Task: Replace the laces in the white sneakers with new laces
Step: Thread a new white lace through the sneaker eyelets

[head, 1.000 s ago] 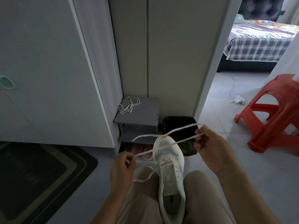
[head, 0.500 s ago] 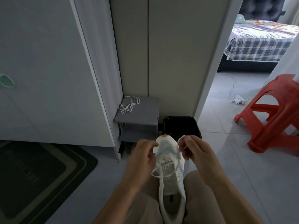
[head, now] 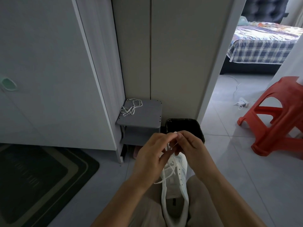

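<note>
White mesh sneaker (head: pixel 176 182) is lying between the knees at lower centre. Left hand (head: pixel 152 159) and right hand (head: pixel 191 149) are both pinching its flat white lace (head: pixel 159 182), fingertips meeting above the toe.

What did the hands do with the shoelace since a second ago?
Both hands came together from wide apart: the left hand and right hand now meet over the toe of the sneaker, still pinching the lace. The sneaker stays between the knees; the spare lace stays on the shelf.
</note>
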`<action>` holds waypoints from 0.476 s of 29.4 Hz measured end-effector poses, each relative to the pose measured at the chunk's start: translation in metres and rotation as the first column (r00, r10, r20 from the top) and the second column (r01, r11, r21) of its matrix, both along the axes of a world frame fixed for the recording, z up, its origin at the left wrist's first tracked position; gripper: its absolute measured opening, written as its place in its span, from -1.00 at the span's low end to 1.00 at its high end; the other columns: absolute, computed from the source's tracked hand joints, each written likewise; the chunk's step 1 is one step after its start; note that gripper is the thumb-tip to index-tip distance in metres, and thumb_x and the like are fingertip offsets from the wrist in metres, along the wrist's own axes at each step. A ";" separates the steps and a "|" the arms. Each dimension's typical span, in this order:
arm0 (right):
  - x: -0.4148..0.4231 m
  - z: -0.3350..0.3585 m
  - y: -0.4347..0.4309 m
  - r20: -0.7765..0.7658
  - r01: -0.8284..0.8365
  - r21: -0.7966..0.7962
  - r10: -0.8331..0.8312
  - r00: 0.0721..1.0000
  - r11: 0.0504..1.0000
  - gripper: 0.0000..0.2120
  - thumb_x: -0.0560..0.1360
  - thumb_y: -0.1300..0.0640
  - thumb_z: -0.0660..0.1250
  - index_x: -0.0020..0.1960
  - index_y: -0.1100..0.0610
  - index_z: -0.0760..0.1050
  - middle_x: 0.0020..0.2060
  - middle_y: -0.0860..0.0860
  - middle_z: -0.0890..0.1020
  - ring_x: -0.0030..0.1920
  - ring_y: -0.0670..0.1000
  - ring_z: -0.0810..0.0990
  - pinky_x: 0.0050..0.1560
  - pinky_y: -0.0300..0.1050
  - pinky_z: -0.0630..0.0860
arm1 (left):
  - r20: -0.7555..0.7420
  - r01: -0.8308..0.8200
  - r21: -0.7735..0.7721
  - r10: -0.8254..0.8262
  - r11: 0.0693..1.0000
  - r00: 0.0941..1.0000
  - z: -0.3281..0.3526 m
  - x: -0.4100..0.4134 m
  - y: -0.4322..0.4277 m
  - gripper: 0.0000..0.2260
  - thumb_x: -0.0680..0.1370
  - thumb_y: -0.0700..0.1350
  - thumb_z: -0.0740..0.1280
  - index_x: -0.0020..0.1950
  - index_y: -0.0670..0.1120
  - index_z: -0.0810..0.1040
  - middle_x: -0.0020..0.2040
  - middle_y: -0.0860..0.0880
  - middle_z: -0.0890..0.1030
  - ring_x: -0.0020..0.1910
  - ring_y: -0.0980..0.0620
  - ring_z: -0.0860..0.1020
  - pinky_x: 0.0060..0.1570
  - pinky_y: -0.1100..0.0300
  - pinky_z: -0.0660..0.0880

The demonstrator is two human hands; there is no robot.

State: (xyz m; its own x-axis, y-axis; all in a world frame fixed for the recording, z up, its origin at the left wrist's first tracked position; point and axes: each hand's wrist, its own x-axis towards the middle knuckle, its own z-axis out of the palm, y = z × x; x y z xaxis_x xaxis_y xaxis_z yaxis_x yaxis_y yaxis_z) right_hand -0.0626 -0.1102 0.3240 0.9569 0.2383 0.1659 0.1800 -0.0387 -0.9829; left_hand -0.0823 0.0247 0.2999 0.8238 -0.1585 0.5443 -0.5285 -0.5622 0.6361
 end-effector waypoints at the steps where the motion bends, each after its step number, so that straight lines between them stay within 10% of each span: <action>1: 0.000 -0.001 0.000 -0.047 -0.004 0.041 0.006 0.999 0.999 -0.77 0.58 0.25 0.09 -0.14 0.20 0.50 -0.35 -0.01 0.55 -0.36 -0.10 0.51 -0.34 -0.32 0.47 | 0.006 0.012 0.009 -0.012 1.000 1.000 0.000 0.001 0.001 -0.69 0.50 -0.02 0.27 0.24 0.11 0.39 -0.02 0.15 0.49 -0.14 0.27 0.49 -0.15 0.44 0.46; 5: 0.006 -0.010 0.000 -0.166 0.025 0.042 -0.018 0.986 0.999 -0.81 0.58 0.22 0.12 -0.09 0.15 0.50 -0.24 0.03 0.58 -0.31 -0.12 0.56 -0.31 -0.34 0.50 | -0.320 0.006 -0.323 -0.115 0.946 0.941 0.006 0.000 0.008 -0.74 0.48 -0.25 0.36 0.02 0.09 0.51 -0.28 0.06 0.54 -0.36 0.09 0.54 -0.31 0.26 0.53; 8: 0.005 -0.019 -0.002 0.034 0.150 -0.231 -0.146 0.989 0.961 -0.87 0.55 0.17 0.21 -0.02 -0.07 0.39 -0.05 -0.02 0.51 -0.14 -0.11 0.56 -0.18 -0.38 0.51 | -0.458 -0.150 -0.554 -0.149 0.819 0.876 0.014 -0.001 0.010 -0.82 0.48 -0.29 0.34 0.00 -0.04 0.54 -0.34 -0.02 0.57 -0.40 0.01 0.56 -0.34 0.16 0.53; 14: -0.014 -0.020 0.007 0.105 -0.011 -0.362 0.053 0.993 0.932 -0.79 0.45 0.14 0.36 -0.16 -0.17 0.44 -0.26 -0.14 0.57 -0.19 -0.14 0.55 -0.17 -0.34 0.51 | -0.544 -0.337 -0.681 -0.140 0.650 0.828 0.016 0.006 0.011 -0.90 0.48 -0.30 0.35 -0.06 -0.13 0.55 -0.41 -0.11 0.61 -0.36 -0.11 0.57 -0.10 -0.18 0.49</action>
